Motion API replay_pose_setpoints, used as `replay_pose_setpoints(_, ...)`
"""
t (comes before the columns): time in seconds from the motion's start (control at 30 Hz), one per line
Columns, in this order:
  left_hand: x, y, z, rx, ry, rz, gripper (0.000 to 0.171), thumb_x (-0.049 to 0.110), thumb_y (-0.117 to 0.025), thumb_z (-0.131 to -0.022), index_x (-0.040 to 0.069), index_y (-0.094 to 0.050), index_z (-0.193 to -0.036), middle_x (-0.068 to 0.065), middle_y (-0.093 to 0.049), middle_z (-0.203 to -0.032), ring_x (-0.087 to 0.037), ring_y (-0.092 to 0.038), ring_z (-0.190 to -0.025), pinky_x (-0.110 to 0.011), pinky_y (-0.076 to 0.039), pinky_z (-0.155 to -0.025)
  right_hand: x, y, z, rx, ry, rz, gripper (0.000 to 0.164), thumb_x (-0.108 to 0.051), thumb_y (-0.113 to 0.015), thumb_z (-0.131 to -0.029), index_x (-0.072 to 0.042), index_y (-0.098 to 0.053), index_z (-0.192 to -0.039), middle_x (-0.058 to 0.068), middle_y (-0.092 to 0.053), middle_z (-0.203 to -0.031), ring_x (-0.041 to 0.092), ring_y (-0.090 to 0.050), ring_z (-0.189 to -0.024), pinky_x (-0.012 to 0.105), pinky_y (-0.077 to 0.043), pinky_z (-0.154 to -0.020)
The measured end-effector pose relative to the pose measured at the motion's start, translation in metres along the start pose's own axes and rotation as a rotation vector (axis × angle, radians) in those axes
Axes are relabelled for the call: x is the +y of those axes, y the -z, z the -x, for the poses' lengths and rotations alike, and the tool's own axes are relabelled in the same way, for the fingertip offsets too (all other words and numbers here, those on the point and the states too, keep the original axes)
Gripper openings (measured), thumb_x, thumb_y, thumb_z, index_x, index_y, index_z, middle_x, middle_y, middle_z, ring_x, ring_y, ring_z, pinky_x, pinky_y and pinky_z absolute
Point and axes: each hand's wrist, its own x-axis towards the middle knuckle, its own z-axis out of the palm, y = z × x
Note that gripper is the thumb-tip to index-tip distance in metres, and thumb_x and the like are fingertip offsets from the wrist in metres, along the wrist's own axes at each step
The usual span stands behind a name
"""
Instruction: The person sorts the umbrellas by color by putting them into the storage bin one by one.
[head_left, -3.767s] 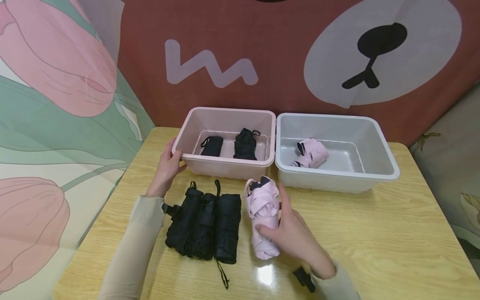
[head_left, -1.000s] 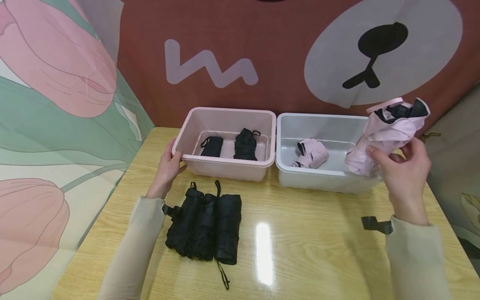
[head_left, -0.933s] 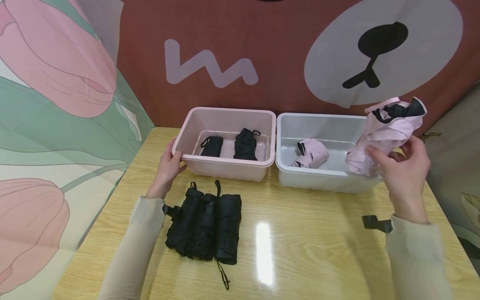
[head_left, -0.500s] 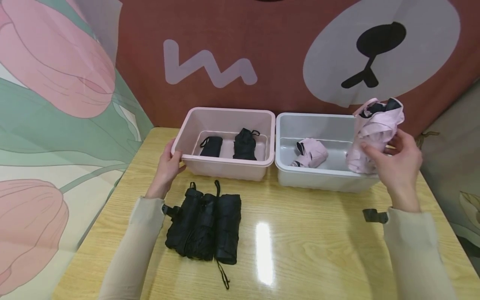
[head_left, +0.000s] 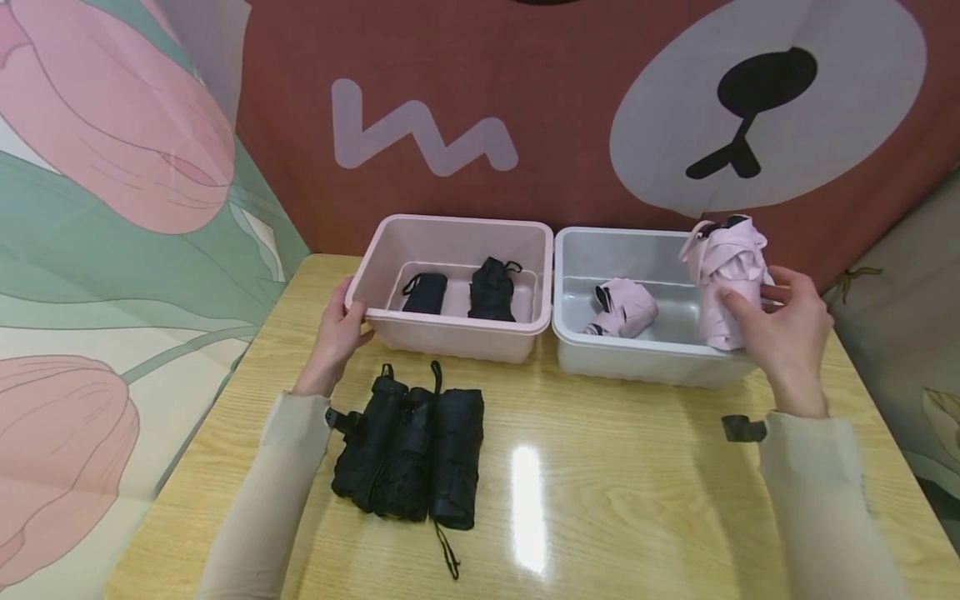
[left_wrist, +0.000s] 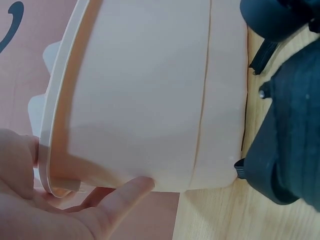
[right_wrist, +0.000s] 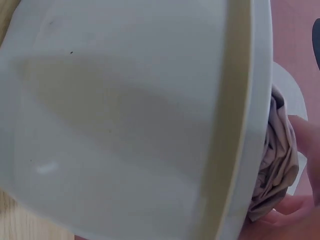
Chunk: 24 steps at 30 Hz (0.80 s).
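Observation:
My right hand [head_left: 791, 337] holds a pink folded umbrella [head_left: 729, 279] upright at the right part of the grey bin [head_left: 630, 358]. Its lower end dips behind the front rim; in the right wrist view the bin wall hides most of the umbrella [right_wrist: 280, 155]. Another pink umbrella [head_left: 630, 308] lies inside on the left. My left hand [head_left: 337, 337] grips the front left corner of the pink bin [head_left: 450, 336], with fingers at the rim in the left wrist view. In that bin lie a small black folded umbrella or pouch [head_left: 425, 293] and a black folded umbrella [head_left: 491, 292].
Three black folded umbrellas [head_left: 456, 458] lie side by side on the wooden table [head_left: 615, 483], in front of the pink bin. The two bins stand next to each other by a printed wall cloth [head_left: 555, 108]. A wrist strap mount [head_left: 742, 429] juts from the right sleeve.
My right hand took the pink umbrella from the table beside the black ones to the grey bin. Over the last second it shifted left and the umbrella became more upright. The left hand stayed put.

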Motion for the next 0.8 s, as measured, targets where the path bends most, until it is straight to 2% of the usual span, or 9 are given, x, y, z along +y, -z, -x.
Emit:
replay_pose_setpoints(0.2, 0.001, 0.0, 0.0, -0.005, -0.003, -0.005, 0.057, 0.023, -0.034, -0.102, 0.023, -0.014, -0.155, -0.011, -0.024, -0.159, -0.036, -0.037, -0.138, -0.059, -0.039, -0.105, 0.001, 0.001, 0.0, -0.034, -0.005, -0.006, 0.082, -0.055, -0.057, -0.087, -0.015, -0.027, -0.152, 0.016, -0.039, -0.151, 0.036, -0.038, -0.136, 0.016, -0.038, -0.069)
replay_pose_setpoints(0.27, 0.001, 0.0, 0.001, -0.006, -0.001, -0.007, 0.058, 0.023, -0.034, -0.102, 0.024, -0.013, -0.156, -0.011, -0.023, -0.159, -0.036, -0.037, -0.138, -0.059, -0.039, -0.105, 0.001, 0.002, 0.0, -0.051, -0.01, 0.004, 0.082, -0.056, -0.055, -0.089, -0.014, -0.024, -0.153, 0.018, -0.037, -0.152, 0.038, -0.037, -0.137, 0.023, -0.048, -0.077)
replay_pose_setpoints(0.33, 0.0, 0.0, 0.001, -0.005, 0.002, -0.008, 0.058, 0.023, -0.034, -0.102, 0.024, -0.013, -0.156, -0.011, -0.023, -0.159, -0.036, -0.037, -0.137, -0.058, -0.039, -0.105, 0.002, 0.001, 0.001, -0.031, 0.01, 0.017, 0.077, -0.051, -0.054, -0.091, -0.013, -0.026, -0.152, 0.019, -0.041, -0.149, 0.036, -0.04, -0.134, 0.032, -0.049, -0.087)
replay_pose_setpoints(0.4, 0.0, 0.001, 0.001, -0.005, 0.003, -0.006, 0.058, 0.023, -0.034, -0.102, 0.024, -0.012, -0.156, -0.011, -0.023, -0.159, -0.036, -0.037, -0.137, -0.058, -0.039, -0.106, 0.002, -0.001, 0.002, -0.001, 0.056, 0.028, 0.07, -0.043, -0.055, -0.092, -0.01, -0.031, -0.15, 0.021, -0.044, -0.146, 0.038, -0.044, -0.13, 0.043, -0.045, -0.1)
replay_pose_setpoints(0.43, 0.0, 0.001, 0.001, -0.004, 0.005, -0.007, 0.058, 0.023, -0.034, -0.102, 0.024, -0.012, -0.156, -0.011, -0.023, -0.159, -0.036, -0.037, -0.137, -0.058, -0.039, -0.106, 0.001, -0.002, 0.003, 0.018, 0.088, 0.034, 0.067, -0.038, -0.055, -0.093, -0.007, -0.033, -0.148, 0.023, -0.045, -0.144, 0.039, -0.044, -0.128, 0.049, -0.039, -0.106)
replay_pose_setpoints(0.53, -0.001, 0.001, 0.001, 0.001, 0.005, -0.004, 0.058, 0.023, -0.034, -0.102, 0.023, -0.013, -0.156, -0.011, -0.024, -0.159, -0.036, -0.038, -0.137, -0.058, -0.039, -0.106, -0.002, -0.004, 0.006, 0.04, 0.153, 0.046, 0.059, -0.029, -0.054, -0.094, -0.002, -0.039, -0.145, 0.026, -0.044, -0.143, 0.042, -0.036, -0.132, 0.056, -0.026, -0.11)
replay_pose_setpoints(0.67, 0.0, 0.001, 0.001, 0.0, 0.008, -0.002, 0.058, 0.024, -0.034, -0.102, 0.025, -0.013, -0.156, -0.01, -0.024, -0.159, -0.035, -0.037, -0.138, -0.058, -0.039, -0.106, -0.008, -0.006, 0.013, 0.032, 0.199, 0.047, 0.056, -0.027, -0.055, -0.093, 0.001, -0.045, -0.141, 0.028, -0.043, -0.141, 0.041, -0.028, -0.135, 0.057, -0.021, -0.112)
replay_pose_setpoints(0.8, 0.0, 0.0, 0.001, -0.008, 0.009, -0.004, 0.057, 0.026, -0.034, -0.103, 0.027, -0.012, -0.156, -0.008, -0.023, -0.16, -0.035, -0.036, -0.138, -0.058, -0.039, -0.106, -0.011, -0.006, 0.02, 0.068, 0.254, 0.033, 0.051, -0.025, -0.056, -0.092, 0.003, -0.051, -0.135, 0.029, -0.048, -0.133, 0.041, -0.034, -0.126, 0.053, -0.025, -0.105)
